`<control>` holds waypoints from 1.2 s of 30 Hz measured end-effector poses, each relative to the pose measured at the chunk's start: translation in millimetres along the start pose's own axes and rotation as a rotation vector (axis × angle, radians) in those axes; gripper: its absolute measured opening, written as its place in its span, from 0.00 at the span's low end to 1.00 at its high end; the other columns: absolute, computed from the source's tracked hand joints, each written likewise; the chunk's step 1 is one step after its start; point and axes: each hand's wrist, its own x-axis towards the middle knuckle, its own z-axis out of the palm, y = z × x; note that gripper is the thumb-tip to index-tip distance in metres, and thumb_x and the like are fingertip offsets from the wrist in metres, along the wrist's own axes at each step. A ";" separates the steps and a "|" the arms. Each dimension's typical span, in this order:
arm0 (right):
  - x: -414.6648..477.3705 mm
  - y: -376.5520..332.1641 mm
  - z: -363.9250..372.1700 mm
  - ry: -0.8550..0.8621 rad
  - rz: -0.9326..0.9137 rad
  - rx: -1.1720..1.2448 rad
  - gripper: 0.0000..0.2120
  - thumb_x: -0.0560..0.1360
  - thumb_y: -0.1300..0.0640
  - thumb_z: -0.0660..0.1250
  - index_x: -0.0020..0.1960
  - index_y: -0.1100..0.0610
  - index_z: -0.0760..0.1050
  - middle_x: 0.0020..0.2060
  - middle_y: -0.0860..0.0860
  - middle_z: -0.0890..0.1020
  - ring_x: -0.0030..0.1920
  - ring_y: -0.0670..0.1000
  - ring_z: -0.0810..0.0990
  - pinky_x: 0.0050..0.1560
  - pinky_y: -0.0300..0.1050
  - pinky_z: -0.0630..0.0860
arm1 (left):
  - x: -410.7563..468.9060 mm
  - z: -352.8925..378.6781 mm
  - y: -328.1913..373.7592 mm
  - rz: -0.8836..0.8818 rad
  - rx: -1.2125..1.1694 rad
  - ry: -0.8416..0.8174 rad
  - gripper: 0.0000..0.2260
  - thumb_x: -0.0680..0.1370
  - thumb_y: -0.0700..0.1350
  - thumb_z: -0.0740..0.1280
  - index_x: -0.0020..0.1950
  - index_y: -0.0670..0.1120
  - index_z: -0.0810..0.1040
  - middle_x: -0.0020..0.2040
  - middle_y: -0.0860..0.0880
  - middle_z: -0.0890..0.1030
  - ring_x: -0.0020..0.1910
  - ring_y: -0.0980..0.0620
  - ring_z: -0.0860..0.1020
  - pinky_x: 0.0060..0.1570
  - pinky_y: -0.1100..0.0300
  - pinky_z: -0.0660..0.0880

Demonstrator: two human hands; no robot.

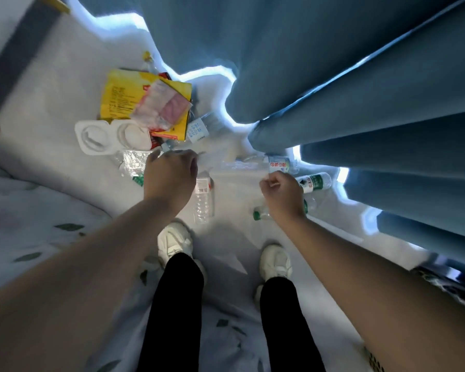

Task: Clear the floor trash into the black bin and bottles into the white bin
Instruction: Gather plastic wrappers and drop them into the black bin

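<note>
1. Your left hand [169, 174] hangs over the pile with the fingers curled down and loosely together. The fingertips are hidden behind the back of the hand, so you cannot tell if they already pinch something.
2. Your right hand [281, 189] is closed into a loose fist, thumb against the bent fingers. Whether something small is inside it, the picture does not show.
3. Just beside the left hand lies a clear bottle with a white label [203, 200], flat on the floor [234, 237], between your two hands. It looks empty, so it is probably very light, and its thin wall will dent. Take it around the middle or at the neck, not with hard pressure.
4. Under your right wrist lies a bottle with a green cap [261, 212], and beyond the hand a green-label bottle [316, 181] close to the blue curtain [360, 89]. Round and smooth, they may roll when touched.
5. Farther out, the trash: a crumpled plastic cup [134, 159], a white double tray [110, 136] and a yellow bag [121, 98] with a pink wrapper [164, 106] on it. All seem soft and light; the bag can slip, so grip an edge.
6. Neither bin is in view.
</note>
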 end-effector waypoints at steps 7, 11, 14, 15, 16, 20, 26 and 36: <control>-72.6 -35.7 -71.7 0.169 -0.199 -0.518 0.06 0.70 0.54 0.68 0.41 0.53 0.83 0.64 0.49 0.75 0.60 0.58 0.73 0.54 0.52 0.66 | -54.5 -80.9 23.2 0.127 0.083 -0.048 0.12 0.77 0.42 0.59 0.44 0.45 0.82 0.40 0.44 0.84 0.41 0.41 0.81 0.55 0.48 0.71; -99.7 -33.0 -110.9 0.169 -0.384 -0.486 0.06 0.67 0.55 0.69 0.31 0.53 0.78 0.67 0.48 0.75 0.69 0.58 0.70 0.62 0.61 0.66 | -79.8 -106.9 47.7 0.184 0.085 -0.077 0.09 0.77 0.41 0.62 0.45 0.47 0.82 0.41 0.45 0.84 0.44 0.43 0.81 0.60 0.46 0.67; -117.1 -21.6 -144.1 0.118 -0.482 -0.469 0.09 0.68 0.56 0.69 0.30 0.54 0.76 0.69 0.47 0.73 0.72 0.58 0.66 0.66 0.64 0.63 | -96.4 -116.1 77.6 0.191 0.100 -0.064 0.09 0.77 0.42 0.63 0.46 0.47 0.83 0.43 0.45 0.84 0.46 0.43 0.81 0.62 0.47 0.66; -122.6 -15.5 -154.8 0.105 -0.504 -0.466 0.09 0.69 0.55 0.69 0.30 0.54 0.76 0.70 0.47 0.73 0.73 0.57 0.66 0.67 0.64 0.62 | -102.8 -117.2 89.8 0.190 0.106 -0.058 0.09 0.77 0.42 0.63 0.47 0.47 0.83 0.43 0.45 0.84 0.47 0.43 0.81 0.63 0.47 0.65; -128.3 -7.7 -164.8 0.101 -0.525 -0.463 0.09 0.69 0.55 0.68 0.30 0.54 0.76 0.69 0.46 0.73 0.72 0.57 0.66 0.67 0.65 0.62 | -109.7 -118.2 102.4 0.190 0.112 -0.051 0.09 0.77 0.42 0.63 0.47 0.47 0.83 0.43 0.45 0.84 0.47 0.43 0.81 0.64 0.47 0.65; -156.7 36.2 -209.0 0.132 -0.605 -0.398 0.09 0.66 0.56 0.67 0.27 0.53 0.73 0.64 0.45 0.78 0.69 0.57 0.72 0.65 0.63 0.65 | -141.6 -116.4 156.3 0.240 0.148 -0.045 0.10 0.77 0.41 0.62 0.47 0.46 0.84 0.44 0.45 0.85 0.46 0.43 0.81 0.65 0.44 0.65; -202.6 106.6 -276.9 0.116 -0.726 -0.385 0.09 0.66 0.55 0.70 0.28 0.53 0.75 0.66 0.45 0.77 0.68 0.57 0.73 0.65 0.59 0.64 | -188.3 -101.8 257.1 0.306 0.235 -0.107 0.10 0.78 0.43 0.61 0.49 0.47 0.83 0.47 0.47 0.84 0.50 0.45 0.80 0.68 0.46 0.60; -219.8 163.1 -332.9 0.050 -0.635 -0.334 0.09 0.65 0.57 0.69 0.29 0.54 0.71 0.53 0.45 0.84 0.61 0.56 0.77 0.65 0.63 0.65 | -207.2 -96.9 342.4 0.604 0.310 -0.193 0.07 0.77 0.42 0.65 0.46 0.45 0.84 0.43 0.45 0.83 0.49 0.44 0.80 0.69 0.41 0.58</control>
